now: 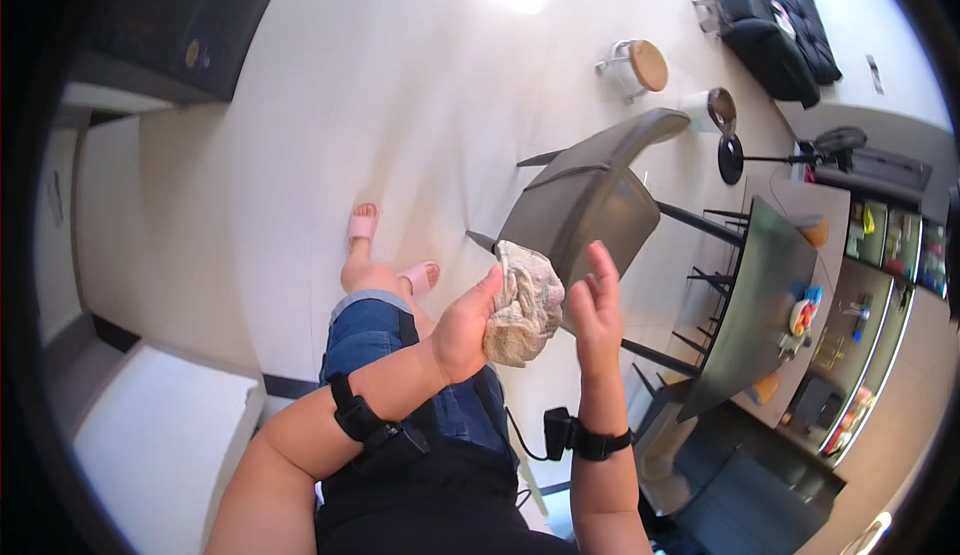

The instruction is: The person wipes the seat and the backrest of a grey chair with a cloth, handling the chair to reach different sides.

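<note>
My left hand (pixel 466 330) grips a crumpled, off-white cloth (pixel 525 306) with faint stains or print on it. The thumb lies over the cloth's near side and the other fingers are hidden beneath it. My right hand (pixel 598 315) is raised just right of the cloth, apart from it, with some fingers extended and nothing in it. Beyond both hands stands a grey-brown upholstered chair (pixel 570 195) with dark legs. Black straps with small devices are around both of my forearms.
A dark dining table (pixel 757 292) with a fruit bowl (pixel 802 318) stands to the right. Farther off are a round stool (pixel 646 65), a standing fan (pixel 836 141) and a black sofa (pixel 780 29). At left are a dark cabinet (pixel 172 22) and a white surface (pixel 165 435).
</note>
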Tool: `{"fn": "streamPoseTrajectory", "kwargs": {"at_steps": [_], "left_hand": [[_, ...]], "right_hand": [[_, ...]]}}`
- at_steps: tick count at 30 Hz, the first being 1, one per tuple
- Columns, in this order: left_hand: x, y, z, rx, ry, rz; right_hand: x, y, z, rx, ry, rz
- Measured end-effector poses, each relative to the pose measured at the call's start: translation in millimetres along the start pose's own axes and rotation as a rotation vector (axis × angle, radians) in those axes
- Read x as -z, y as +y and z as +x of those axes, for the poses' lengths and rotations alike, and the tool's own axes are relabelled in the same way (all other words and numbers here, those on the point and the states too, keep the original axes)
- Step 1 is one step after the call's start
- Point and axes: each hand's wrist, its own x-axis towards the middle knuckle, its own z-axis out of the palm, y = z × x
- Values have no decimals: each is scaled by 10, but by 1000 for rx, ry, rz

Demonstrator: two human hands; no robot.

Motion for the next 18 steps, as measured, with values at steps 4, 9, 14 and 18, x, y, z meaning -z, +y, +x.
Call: {"fn": "streamPoseTrajectory", "kwargs": {"at_steps": [4,9,14,18], "left_hand": [[-179,-119,52,81,-27,96],[-219,-328,82,469,115,610],[-472,245,199,588,39,1375],[-457,947,457,182,243,1219]], "right_hand": [[-34,-417,-400,178,-221,-220],[245,49,-639,48,-133,-177],[367,330,-713,-129,202,125],[235,-187,-193,30,293,132]]}}
